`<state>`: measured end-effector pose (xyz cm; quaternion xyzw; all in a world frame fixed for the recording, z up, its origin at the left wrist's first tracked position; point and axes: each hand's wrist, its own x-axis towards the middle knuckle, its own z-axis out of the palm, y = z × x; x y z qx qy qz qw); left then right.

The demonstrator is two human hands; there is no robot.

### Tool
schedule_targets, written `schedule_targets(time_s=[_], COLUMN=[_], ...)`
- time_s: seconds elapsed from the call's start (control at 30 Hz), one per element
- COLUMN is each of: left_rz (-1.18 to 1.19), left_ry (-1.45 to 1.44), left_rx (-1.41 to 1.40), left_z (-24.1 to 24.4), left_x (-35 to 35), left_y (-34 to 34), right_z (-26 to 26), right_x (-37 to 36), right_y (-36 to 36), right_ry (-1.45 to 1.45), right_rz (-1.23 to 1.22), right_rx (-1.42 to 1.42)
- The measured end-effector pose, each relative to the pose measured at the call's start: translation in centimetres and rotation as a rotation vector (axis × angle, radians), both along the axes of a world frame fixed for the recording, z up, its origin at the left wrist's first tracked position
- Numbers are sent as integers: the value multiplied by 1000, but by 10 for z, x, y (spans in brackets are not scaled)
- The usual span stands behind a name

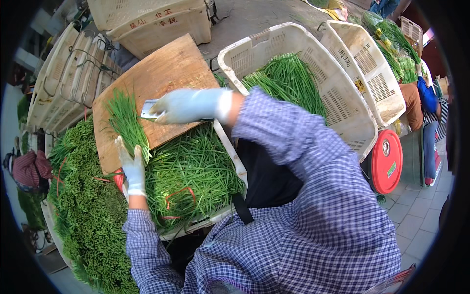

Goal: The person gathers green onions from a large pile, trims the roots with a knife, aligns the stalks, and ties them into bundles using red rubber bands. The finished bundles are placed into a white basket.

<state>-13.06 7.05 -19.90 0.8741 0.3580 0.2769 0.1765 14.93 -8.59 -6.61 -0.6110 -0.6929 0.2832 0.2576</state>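
My left hand [130,165], in a pale glove, is at the stem end of a bunch of green chives [126,119] on a wooden board [170,70]. Its thumb lies against the stems and the fingers point up along the left side; whether they grip is unclear. In my gloved right hand [180,106], blurred, is a flat metal blade [148,108] like a knife, just right of the bunch. The board rests across a crate [231,158] filled with loose chive leaves [194,165].
A white plastic crate [229,64] holding chive bundles [290,79] stands to the right, beside another crate [393,99] and a red-lidded bucket [386,161]. Bundled greens [91,205] are heaped at left. More crates [161,25] stand behind. A person's blue sleeve [427,95] shows at far right.
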Motion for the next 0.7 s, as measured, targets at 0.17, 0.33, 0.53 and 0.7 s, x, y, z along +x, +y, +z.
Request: schedule_targets(time_s=[0.17, 0.33, 0.53, 0.7], left_rz=[-279, -656, -434, -584], left_ry=[115, 341, 755, 868], left_rx=[-387, -839, -1123, -834], left_z=[44, 4, 25, -9], left_x=[-6, -15, 20, -5], left_y=[-168, -264, -274, -273], right_z=[-48, -201, -293, -351], right_x=[185, 265, 284, 288], right_y=[-148, -193, -130, -79], right_ry=[-36, -147, -143, -54], right_rz=[-666, -942, -1046, -1104], right_rx=[15, -302, -617, -616])
